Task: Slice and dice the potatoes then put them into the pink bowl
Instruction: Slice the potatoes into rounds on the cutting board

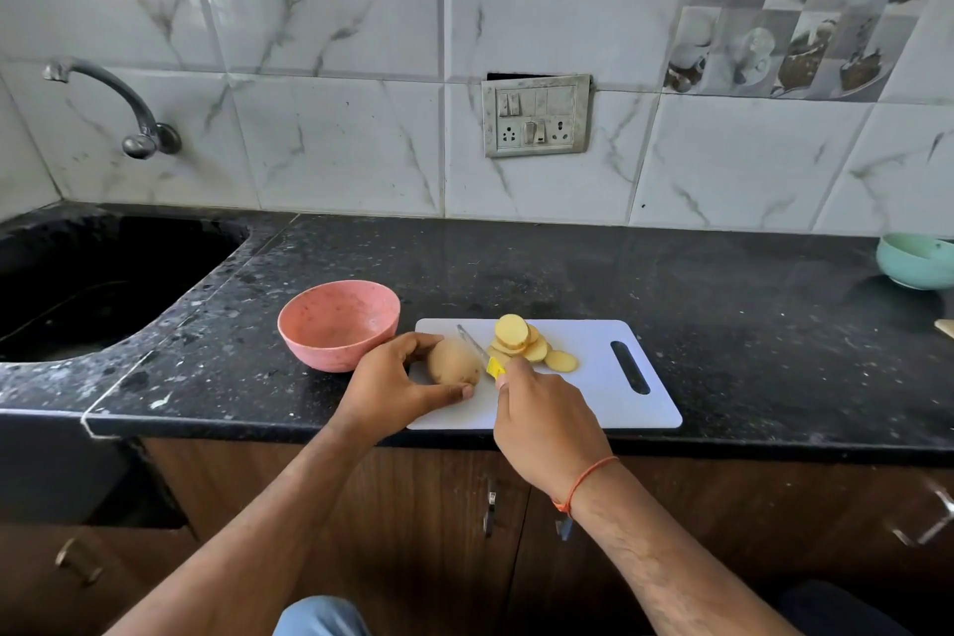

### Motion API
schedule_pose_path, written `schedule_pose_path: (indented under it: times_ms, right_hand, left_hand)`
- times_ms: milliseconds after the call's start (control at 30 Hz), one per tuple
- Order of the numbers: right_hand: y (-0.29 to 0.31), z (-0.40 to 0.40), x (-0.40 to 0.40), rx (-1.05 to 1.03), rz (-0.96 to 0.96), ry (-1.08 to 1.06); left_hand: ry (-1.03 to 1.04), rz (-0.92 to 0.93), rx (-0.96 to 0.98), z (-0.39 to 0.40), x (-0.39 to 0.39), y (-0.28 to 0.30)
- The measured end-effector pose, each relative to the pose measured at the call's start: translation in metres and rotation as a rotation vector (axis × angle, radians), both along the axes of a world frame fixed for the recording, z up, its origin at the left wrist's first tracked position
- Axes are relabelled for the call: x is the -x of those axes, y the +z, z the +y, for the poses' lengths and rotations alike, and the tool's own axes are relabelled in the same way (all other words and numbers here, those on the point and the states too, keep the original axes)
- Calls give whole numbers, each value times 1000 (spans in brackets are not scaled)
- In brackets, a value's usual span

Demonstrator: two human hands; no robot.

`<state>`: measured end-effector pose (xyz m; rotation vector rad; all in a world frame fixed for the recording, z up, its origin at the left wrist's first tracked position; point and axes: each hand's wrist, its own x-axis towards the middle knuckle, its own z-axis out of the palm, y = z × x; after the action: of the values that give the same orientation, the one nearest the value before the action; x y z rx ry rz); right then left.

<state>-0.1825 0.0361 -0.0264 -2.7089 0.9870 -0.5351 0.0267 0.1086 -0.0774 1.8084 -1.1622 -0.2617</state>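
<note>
Potato (453, 362) is pinned on the cutting board (593, 393) by the curled left hand (392, 377); knife (477, 349) is gripped by the right hand (542, 421). Rounded skin could roll, fingertips nicked. Slices (521, 343) are piled beyond, pink bowl (338, 325) just left of the board.

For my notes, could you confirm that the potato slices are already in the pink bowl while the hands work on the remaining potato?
Not quite: the head view shows the potato slices piled on the white cutting board, not in the pink bowl. The hands do work on the remaining potato.
</note>
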Motion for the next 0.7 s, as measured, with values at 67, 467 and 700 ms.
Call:
schedule_pose_path:
  times_ms: [67,467,700]
  right_hand:
    - [-3,-1,-2,23,17,5]
    - [-6,-9,-7,-109,136,-12]
    - [5,-19,-3,-46,31,-72]
  left_hand:
    - [5,3,5,0,0,-1]
    - [24,0,12,-2,3,0]
    - [37,12,9,-2,4,1]
